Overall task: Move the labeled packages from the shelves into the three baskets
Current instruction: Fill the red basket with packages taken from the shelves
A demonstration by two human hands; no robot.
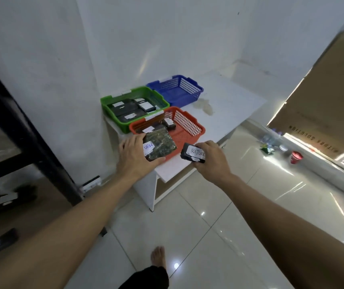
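The left hand (134,156) grips a flat green packet (160,145), thumb curled under its near edge and fingers spread wide over the top; a white label on it shows the letters "URN" (the rest is under the hand). The packet looks like soft plastic with a mottled pattern, and it is over the near corner of the orange basket (190,126). The right hand (209,156) holds a small black block (193,154), its fingers curled round the far side, over the near edge of the white table (235,101). The paper label of the block reads "RETUR".

The three baskets are rectangular plastic with lattice walls. The orange one stands at the near-left corner of the table and contains some dark packages. The green basket (112,101), just behind it along the left edge, holds several flat black packages with white labels. The blue basket (179,90) stands behind, near the wall. On the dark shelves (21,126) at the left lie more black packages (8,200), blurred.
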